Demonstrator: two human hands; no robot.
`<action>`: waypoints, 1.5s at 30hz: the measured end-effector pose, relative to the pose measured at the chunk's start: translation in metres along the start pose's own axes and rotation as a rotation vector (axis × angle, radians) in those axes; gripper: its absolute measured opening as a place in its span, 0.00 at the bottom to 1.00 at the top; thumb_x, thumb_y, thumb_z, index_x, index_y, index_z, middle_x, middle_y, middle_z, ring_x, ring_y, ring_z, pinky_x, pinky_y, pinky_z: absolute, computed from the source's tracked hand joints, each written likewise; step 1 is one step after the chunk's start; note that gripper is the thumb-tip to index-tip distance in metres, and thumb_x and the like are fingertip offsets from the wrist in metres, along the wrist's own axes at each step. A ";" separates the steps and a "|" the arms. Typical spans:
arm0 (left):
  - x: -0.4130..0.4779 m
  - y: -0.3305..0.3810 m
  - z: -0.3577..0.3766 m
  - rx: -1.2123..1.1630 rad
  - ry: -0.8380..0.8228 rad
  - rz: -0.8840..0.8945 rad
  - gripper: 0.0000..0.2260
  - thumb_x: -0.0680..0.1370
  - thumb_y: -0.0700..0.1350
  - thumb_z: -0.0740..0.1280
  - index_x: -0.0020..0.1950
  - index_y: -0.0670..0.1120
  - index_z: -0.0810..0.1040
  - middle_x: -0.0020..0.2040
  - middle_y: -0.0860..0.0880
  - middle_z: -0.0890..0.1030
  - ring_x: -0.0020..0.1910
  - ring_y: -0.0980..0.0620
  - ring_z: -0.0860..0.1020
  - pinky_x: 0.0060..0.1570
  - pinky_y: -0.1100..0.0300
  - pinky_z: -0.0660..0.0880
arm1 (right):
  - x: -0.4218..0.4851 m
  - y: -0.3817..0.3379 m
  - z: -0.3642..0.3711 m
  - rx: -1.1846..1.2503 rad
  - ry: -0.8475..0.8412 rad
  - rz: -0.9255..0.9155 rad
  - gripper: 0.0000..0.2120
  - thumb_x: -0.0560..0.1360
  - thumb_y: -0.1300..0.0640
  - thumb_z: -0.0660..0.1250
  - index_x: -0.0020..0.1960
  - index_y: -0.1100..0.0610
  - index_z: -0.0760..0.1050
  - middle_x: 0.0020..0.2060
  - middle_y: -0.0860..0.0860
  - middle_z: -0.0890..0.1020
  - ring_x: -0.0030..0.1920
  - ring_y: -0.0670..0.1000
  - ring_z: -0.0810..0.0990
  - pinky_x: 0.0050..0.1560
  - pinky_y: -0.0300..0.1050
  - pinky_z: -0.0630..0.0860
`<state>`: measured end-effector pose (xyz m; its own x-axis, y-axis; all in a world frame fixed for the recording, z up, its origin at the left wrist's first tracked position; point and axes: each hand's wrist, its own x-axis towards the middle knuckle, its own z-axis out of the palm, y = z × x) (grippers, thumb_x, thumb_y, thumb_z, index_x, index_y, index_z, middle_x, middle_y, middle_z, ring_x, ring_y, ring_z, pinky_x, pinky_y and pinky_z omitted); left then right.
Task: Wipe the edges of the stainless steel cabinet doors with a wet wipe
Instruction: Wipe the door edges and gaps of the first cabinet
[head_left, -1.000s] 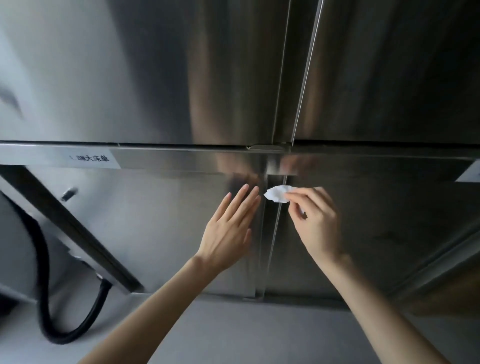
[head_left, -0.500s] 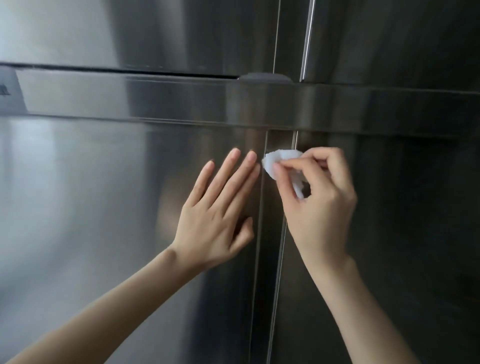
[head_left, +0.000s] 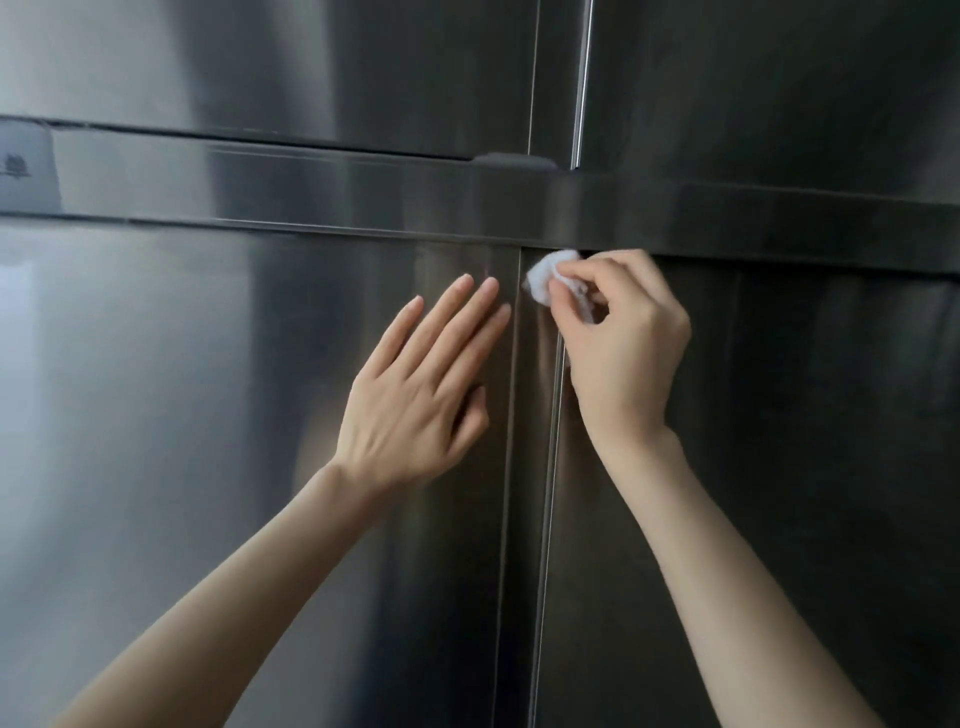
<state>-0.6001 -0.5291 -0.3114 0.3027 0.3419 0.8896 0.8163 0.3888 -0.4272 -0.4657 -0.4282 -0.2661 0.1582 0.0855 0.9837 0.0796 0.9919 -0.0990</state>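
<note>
Two lower stainless steel cabinet doors fill the view, the left door (head_left: 208, 441) and the right door (head_left: 805, 441), meeting at a vertical seam (head_left: 535, 467). My right hand (head_left: 623, 353) pinches a crumpled white wet wipe (head_left: 545, 280) against the top of that seam, just under the horizontal steel band (head_left: 311, 187). My left hand (head_left: 415, 384) lies flat with straight fingers on the left door, its fingertips close to the door's right edge.
Above the band are two upper doors (head_left: 260, 57) with their own vertical seam (head_left: 582, 78). A white label (head_left: 21, 166) sits on the band at the far left. Steel surfaces cover the whole view.
The view has tilted up and come closer to the doors; the floor and the black hose are out of sight. My right hand has carried the wipe up to the band.
</note>
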 end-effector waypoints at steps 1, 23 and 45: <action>-0.001 0.002 0.001 0.006 -0.008 -0.010 0.28 0.77 0.46 0.57 0.77 0.43 0.61 0.78 0.44 0.60 0.78 0.47 0.56 0.76 0.48 0.54 | -0.005 -0.001 0.000 -0.002 0.004 0.018 0.01 0.70 0.66 0.71 0.41 0.63 0.82 0.40 0.55 0.82 0.37 0.53 0.80 0.37 0.51 0.77; -0.012 0.007 0.007 0.063 0.022 -0.074 0.29 0.78 0.50 0.57 0.77 0.40 0.60 0.78 0.42 0.58 0.78 0.46 0.55 0.76 0.48 0.53 | 0.007 -0.003 0.000 -0.214 -0.056 -0.332 0.03 0.71 0.68 0.71 0.43 0.64 0.83 0.40 0.53 0.85 0.44 0.54 0.81 0.47 0.40 0.77; -0.048 0.016 0.005 0.017 -0.096 -0.005 0.33 0.75 0.52 0.60 0.78 0.40 0.59 0.79 0.43 0.56 0.79 0.47 0.53 0.77 0.50 0.48 | -0.068 0.020 -0.032 -0.082 0.201 -0.122 0.05 0.72 0.65 0.73 0.48 0.61 0.83 0.46 0.47 0.83 0.44 0.51 0.81 0.47 0.43 0.79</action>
<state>-0.6041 -0.5356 -0.3618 0.2492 0.4200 0.8726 0.8089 0.4052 -0.4260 -0.4430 -0.4177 -0.3396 0.3349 -0.0627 0.9402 0.1882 0.9821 -0.0016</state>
